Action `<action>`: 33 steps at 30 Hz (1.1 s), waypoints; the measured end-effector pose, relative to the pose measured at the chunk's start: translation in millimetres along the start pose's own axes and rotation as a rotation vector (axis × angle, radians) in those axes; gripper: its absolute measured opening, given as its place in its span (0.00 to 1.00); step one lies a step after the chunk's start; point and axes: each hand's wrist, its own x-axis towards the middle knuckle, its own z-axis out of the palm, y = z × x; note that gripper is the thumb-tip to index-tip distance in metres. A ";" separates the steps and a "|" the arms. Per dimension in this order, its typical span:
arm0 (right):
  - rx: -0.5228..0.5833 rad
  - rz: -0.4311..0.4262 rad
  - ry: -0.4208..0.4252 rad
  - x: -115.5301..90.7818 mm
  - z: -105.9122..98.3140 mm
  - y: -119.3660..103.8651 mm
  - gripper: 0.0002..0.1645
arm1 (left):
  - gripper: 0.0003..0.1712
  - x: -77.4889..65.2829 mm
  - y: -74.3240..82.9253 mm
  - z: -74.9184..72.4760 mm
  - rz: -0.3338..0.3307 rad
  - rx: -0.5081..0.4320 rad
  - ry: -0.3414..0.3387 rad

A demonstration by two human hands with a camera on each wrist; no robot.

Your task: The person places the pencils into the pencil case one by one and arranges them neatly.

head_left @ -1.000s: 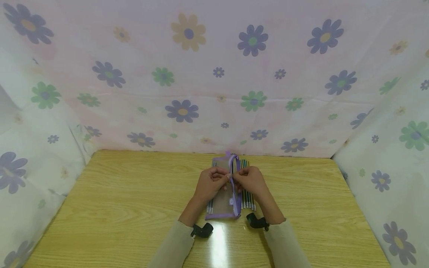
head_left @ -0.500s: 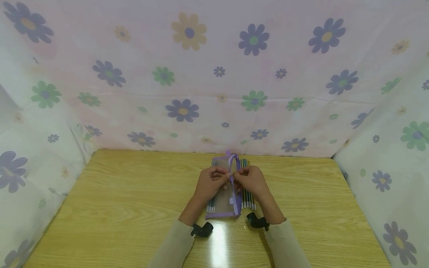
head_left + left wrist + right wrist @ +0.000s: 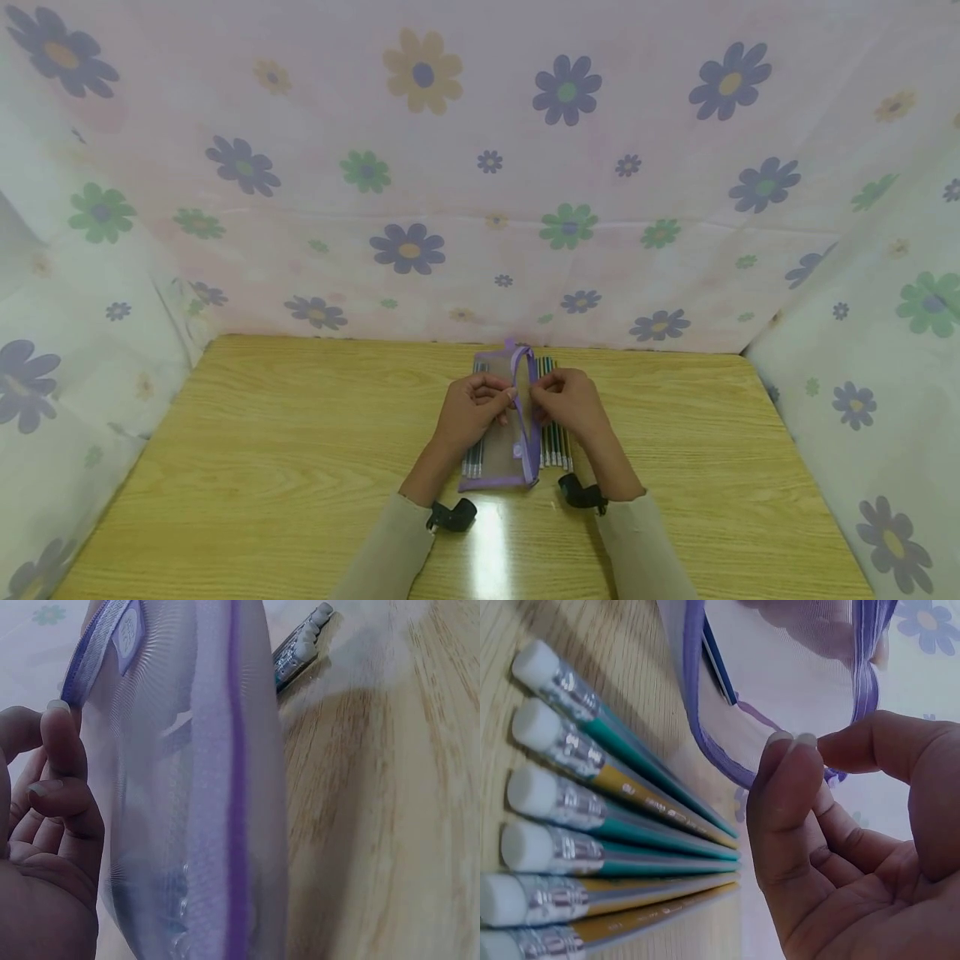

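A translucent mesh pencil case (image 3: 498, 482) with purple edging lies on the table, its zip side standing up and spread apart. My left hand (image 3: 471, 412) pinches the zip edge on the left of the opening. My right hand (image 3: 572, 404) pinches at the opposite purple edge; in the right wrist view, its fingertips partly cover that edge. Several pencils (image 3: 472, 458) show through the mesh at the case's left side. A dark blue pencil (image 3: 718, 664) appears at the opening in the right wrist view. Beside the case, under my right hand, lie several green and gold pencils (image 3: 630, 787) with white erasers.
The wood-grain table (image 3: 315, 467) ends at a flowered cloth (image 3: 480, 192) behind, with more cloth at both sides. Black wrist cameras (image 3: 453, 515) sit at my cuffs. Light glares off the table just in front of the case.
My right hand has shifted slightly to the right, away from the left hand. The gap between the case's two zip edges has widened. The left hand has stayed in place.
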 end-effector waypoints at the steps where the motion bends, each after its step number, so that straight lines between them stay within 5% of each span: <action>1: -0.005 -0.001 0.000 0.2 -0.8 0.1 0.08 | 0.09 0.0 0.0 0.1 -0.001 -0.001 0.001; 14: -0.271 -0.060 0.133 0.8 -14.6 6.8 0.05 | 0.07 0.2 -0.1 0.5 0.002 -0.003 0.000; 33: -0.416 0.038 0.151 3.2 -32.8 17.4 0.08 | 0.09 -0.4 -1.8 -1.3 0.003 0.007 0.001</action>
